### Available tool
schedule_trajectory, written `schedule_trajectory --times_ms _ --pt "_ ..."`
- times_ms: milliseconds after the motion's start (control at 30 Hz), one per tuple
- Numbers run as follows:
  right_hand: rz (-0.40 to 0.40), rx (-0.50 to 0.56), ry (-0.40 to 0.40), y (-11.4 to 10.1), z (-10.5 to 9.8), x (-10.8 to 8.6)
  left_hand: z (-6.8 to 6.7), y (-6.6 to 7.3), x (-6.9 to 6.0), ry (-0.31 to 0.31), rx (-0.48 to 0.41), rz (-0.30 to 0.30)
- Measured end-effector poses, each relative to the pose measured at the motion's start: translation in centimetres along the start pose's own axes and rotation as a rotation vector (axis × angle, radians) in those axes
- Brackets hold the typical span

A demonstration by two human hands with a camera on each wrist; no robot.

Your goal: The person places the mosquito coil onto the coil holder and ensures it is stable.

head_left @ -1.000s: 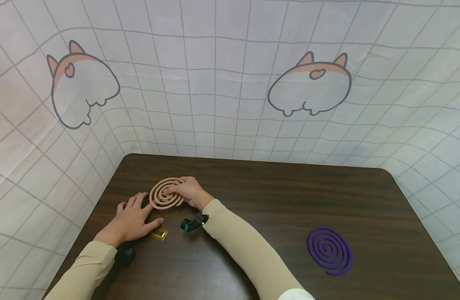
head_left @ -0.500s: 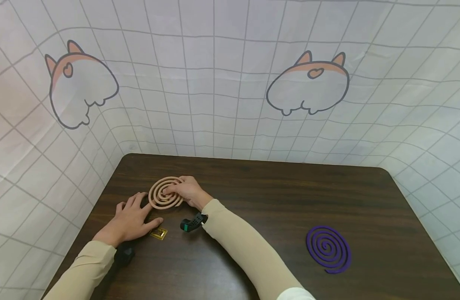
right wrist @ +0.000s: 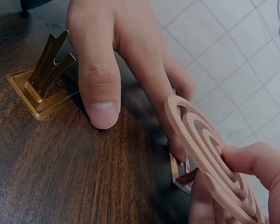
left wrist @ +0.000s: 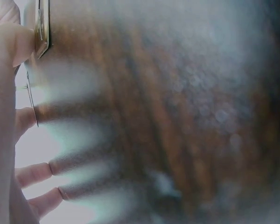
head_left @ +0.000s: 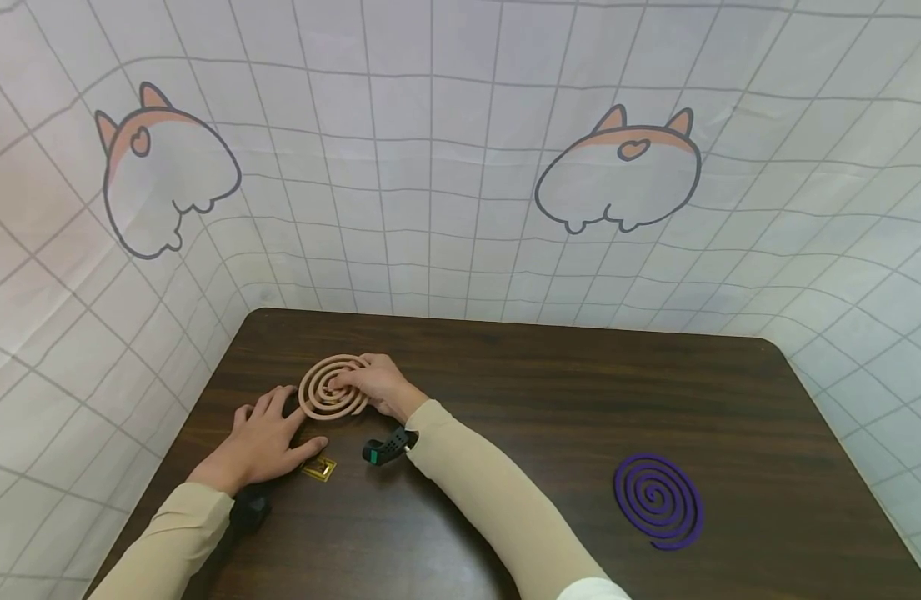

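Observation:
My right hand (head_left: 385,386) pinches a tan mosquito coil (head_left: 307,392) between thumb and fingers, the thumb near its centre. In the right wrist view the coil (right wrist: 181,128) is tilted, its edge just above a small metal coil stand (right wrist: 173,169). Whether the two touch, I cannot tell. My left hand (head_left: 257,446) lies on the table with fingers spread, the index fingertip on that stand's base. Close to the left thumb stands a gold coil stand (right wrist: 46,95) with prongs bent upward; it also shows in the left wrist view.
A purple mosquito coil (head_left: 658,502) lies flat toward the right of the dark wooden table (head_left: 505,400). White gridded cloth (head_left: 468,183) with cartoon animals hangs behind the table and along its sides. A black wrist strap (head_left: 388,446) sits by the right wrist.

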State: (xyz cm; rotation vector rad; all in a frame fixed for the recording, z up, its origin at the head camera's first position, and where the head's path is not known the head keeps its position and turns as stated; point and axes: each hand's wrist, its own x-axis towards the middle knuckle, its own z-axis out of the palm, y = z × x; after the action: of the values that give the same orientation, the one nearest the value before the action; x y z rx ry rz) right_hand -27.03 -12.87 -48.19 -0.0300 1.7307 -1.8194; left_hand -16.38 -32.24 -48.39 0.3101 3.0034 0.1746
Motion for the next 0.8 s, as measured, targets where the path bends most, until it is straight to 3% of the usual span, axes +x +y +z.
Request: schedule_trajectory --times_ms 800 --pt "-0.018 0.023 -0.014 0.04 0.06 -0.24 -0.22 0.13 -0.07 0.002 -0.012 0.001"
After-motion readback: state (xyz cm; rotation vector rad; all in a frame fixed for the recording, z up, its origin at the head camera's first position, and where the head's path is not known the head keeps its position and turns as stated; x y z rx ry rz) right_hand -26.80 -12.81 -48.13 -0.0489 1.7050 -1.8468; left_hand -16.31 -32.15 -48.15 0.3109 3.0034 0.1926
